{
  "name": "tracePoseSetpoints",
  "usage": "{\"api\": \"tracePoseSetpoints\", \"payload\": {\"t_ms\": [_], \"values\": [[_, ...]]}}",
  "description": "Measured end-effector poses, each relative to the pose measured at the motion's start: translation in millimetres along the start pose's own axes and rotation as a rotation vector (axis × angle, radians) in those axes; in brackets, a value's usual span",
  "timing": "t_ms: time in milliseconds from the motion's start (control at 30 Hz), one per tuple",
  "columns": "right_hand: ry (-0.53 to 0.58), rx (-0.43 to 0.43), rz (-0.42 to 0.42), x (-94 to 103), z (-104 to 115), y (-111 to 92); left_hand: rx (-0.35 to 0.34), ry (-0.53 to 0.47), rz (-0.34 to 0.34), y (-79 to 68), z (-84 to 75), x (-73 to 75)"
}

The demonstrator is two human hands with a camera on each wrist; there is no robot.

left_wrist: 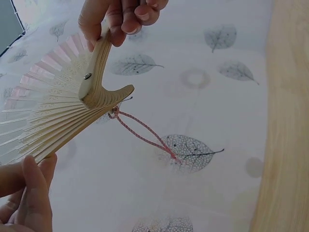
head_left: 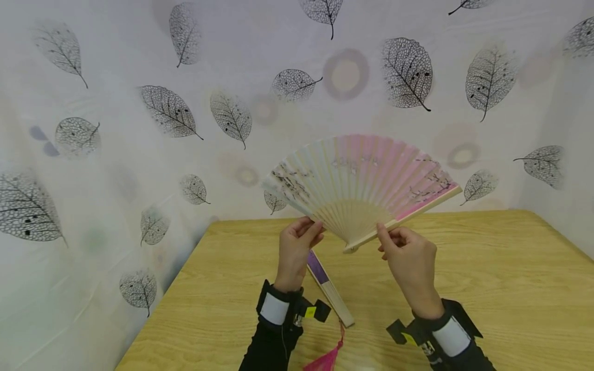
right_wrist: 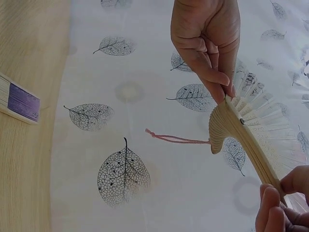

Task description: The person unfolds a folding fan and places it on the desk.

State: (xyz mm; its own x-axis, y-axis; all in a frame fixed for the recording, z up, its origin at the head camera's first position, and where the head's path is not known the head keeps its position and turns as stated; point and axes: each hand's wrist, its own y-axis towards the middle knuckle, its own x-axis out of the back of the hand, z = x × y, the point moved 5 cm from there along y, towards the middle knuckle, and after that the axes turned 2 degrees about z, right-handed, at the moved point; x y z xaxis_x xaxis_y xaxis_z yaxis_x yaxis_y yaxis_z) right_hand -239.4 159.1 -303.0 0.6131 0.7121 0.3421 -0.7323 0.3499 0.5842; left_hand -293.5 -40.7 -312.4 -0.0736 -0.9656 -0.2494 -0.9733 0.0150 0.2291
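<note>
A folding fan (head_left: 366, 175) is spread wide in front of me, fading from pale white-blue to pink with printed blossom branches. My left hand (head_left: 297, 247) pinches its left edge low on the bare ribs between thumb and fingers. At the opposite edge my right hand (head_left: 410, 257) pinches the wooden outer stick (head_left: 399, 221). Both wrist views show the fan's pivot end, with curved wooden tips and a thin reddish cord loop (left_wrist: 145, 128) hanging from it. The fan is held up above the table.
A folded purple fan (head_left: 331, 291) with pale wooden sticks lies on the wooden table (head_left: 501, 288), partly behind my left hand. A pink tassel (head_left: 325, 359) lies at its near end. Behind the table hangs a white leaf-print cloth (head_left: 297, 31).
</note>
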Motion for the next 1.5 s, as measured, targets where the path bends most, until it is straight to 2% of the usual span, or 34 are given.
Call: {"api": "tracePoseSetpoints", "payload": {"t_ms": [300, 733, 1033, 1333, 1500], "values": [[0.009, 0.003, 0.006, -0.3, -2.0, 1.2, 0.002, -0.014, -0.01, 1.0, 0.2, -0.1], [0.043, 0.038, -0.027, 1.4, -1.5, 0.3, -0.001, -0.072, -0.04, 1.3, 2.5, 0.9], [0.078, 0.032, -0.04, 2.1, -1.5, 0.5, -0.002, -0.096, -0.051, 1.4, 2.3, 0.3], [0.102, 0.055, -0.086, 3.2, -0.5, 0.5, -0.018, -0.123, -0.031, -0.1, 2.4, -2.2], [0.115, 0.038, -0.087, 2.9, -2.5, 1.0, -0.016, -0.136, -0.038, 0.4, 3.7, -2.1]]}}
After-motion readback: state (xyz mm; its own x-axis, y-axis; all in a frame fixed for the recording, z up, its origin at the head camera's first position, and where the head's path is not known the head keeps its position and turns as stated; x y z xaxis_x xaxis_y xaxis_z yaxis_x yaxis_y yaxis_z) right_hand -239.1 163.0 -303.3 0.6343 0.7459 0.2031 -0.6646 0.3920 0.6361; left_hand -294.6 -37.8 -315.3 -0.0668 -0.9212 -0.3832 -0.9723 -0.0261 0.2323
